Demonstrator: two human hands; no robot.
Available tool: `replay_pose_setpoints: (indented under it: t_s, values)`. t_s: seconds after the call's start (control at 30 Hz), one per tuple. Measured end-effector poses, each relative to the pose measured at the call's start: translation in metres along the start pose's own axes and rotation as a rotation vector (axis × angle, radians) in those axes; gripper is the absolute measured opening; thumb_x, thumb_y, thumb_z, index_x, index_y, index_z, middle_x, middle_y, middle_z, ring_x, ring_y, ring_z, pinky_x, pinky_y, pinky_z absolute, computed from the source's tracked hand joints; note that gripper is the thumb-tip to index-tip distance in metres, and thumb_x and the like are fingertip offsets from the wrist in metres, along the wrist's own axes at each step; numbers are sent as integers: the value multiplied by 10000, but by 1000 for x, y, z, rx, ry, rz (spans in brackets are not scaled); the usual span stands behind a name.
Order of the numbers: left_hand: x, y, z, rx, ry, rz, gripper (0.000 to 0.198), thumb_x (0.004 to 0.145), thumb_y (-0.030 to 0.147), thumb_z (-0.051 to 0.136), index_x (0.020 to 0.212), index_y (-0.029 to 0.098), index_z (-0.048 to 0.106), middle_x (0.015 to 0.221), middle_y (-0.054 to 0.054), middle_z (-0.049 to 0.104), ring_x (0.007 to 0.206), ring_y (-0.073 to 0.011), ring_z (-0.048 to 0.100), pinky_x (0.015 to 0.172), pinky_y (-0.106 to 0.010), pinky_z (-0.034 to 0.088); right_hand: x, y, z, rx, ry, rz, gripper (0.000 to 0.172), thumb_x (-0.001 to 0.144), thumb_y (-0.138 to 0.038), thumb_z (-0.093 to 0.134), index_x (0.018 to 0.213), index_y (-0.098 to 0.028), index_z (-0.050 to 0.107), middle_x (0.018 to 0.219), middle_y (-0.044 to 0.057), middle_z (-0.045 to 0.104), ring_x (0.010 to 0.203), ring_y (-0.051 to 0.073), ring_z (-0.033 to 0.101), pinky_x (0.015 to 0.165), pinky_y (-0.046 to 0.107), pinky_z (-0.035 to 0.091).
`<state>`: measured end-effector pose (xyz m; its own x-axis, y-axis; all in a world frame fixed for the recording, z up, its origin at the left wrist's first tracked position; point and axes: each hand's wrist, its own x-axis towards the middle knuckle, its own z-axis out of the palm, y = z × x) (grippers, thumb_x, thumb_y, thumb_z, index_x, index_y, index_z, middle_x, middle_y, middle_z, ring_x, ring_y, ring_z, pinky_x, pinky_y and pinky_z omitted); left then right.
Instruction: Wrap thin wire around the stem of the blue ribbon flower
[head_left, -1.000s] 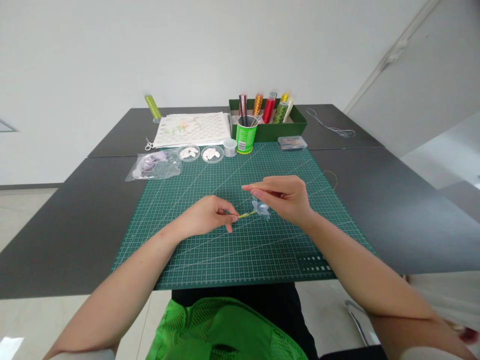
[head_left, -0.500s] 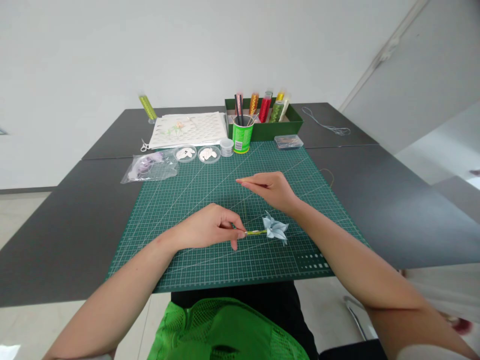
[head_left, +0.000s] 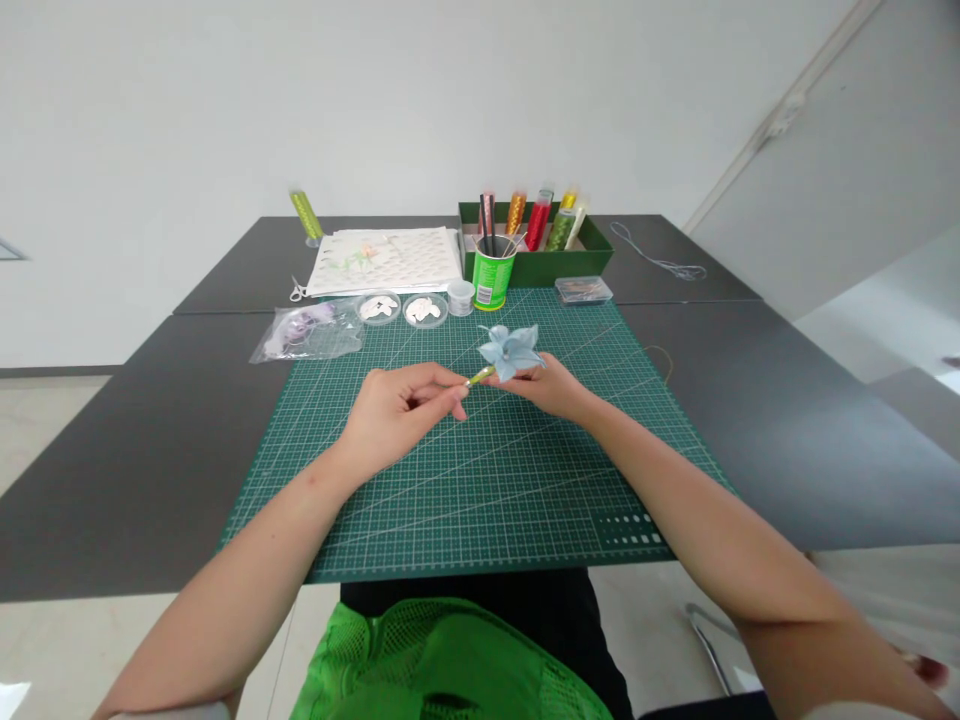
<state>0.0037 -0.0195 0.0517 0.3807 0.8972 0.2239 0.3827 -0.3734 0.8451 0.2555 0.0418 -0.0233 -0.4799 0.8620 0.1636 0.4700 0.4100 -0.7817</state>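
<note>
- Head view: my left hand (head_left: 397, 408) is pinching the short yellow-green wrapped stem (head_left: 480, 376) of a small pale blue fabric flower (head_left: 511, 348), thumb and forefinger pressed together on the stem's near end.
- The flower is being held up above the dark green gridded cutting mat (head_left: 465, 480), its petals facing away from me, toward the far side of the table.
- My right hand (head_left: 551, 385) is sitting just behind and under the flower, touching it (the petals are covering the fingertips, so I cannot tell whether they are closed on anything).
- Both forearms are reaching in over the near edge of the mat.
- At the mat's far edge a green cylindrical cup of black sticks (head_left: 493, 272) is standing upright, with a small clear jar (head_left: 460, 296) just beside it and two round clear dishes of white pieces (head_left: 424, 309) to the left.
- A clear plastic bag of purple material (head_left: 307, 331) is lying on the dark grey table (head_left: 150, 440), left of the mat.
- Behind the cup, a dark green open box (head_left: 551, 250) is holding upright tubes of coloured beads.
</note>
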Motion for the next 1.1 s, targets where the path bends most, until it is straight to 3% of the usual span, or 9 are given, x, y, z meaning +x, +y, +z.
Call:
replay_pose_setpoints:
  t_s: [0.13, 0.33, 0.63, 0.73, 0.87, 1.1]
  values:
    - [6, -6, -4, 11, 179, -5, 206, 910, 334, 639, 899, 168, 761, 643, 7, 742, 404, -60, 369, 432, -195, 303, -2, -12, -5, 122, -68, 54, 316, 891, -463, 674, 1005, -219, 838, 1034, 57, 808, 966, 252, 764, 881, 370, 596]
    - [12, -18, -5, -1, 300, -77, 231, 902, 361, 647, 990, 176, 753, 647, 11, 745, 383, -63, 376, 411, -194, 331, -4, -19, -16, 178, -172, 61, 284, 862, -456, 710, 980, -233, 838, 1026, 50, 810, 988, 244, 765, 908, 376, 594]
    - [20, -37, -8, 22, 258, -133, 315, 896, 423, 648, 1040, 175, 779, 654, -5, 738, 382, -69, 341, 397, -209, 285, -9, -32, -20, 186, -290, -8, 251, 872, -399, 728, 967, -192, 835, 969, 79, 814, 852, 189, 752, 752, 294, 570]
    - [23, -41, -9, 42, 245, -184, 345, 894, 439, 640, 1056, 168, 778, 671, -14, 745, 388, -76, 351, 404, -214, 288, -11, -40, -22, 247, -328, -47, 211, 874, -373, 738, 928, -194, 838, 867, 60, 806, 748, 154, 711, 693, 274, 542]
    - [23, -42, -9, 127, 104, -249, 309, 905, 403, 628, 1049, 180, 786, 675, -3, 751, 400, -86, 370, 416, -219, 270, -15, -51, -25, 379, -294, -141, 180, 878, -338, 746, 911, -189, 841, 633, 3, 694, 585, 102, 560, 612, 260, 479]
    - [11, -26, 10, 228, -325, -138, 206, 943, 329, 619, 977, 222, 793, 696, 33, 770, 432, -87, 498, 473, -219, 322, -18, -60, -26, 327, 18, -271, 227, 943, -367, 680, 1024, -216, 830, 582, -21, 537, 563, 96, 419, 514, 254, 329]
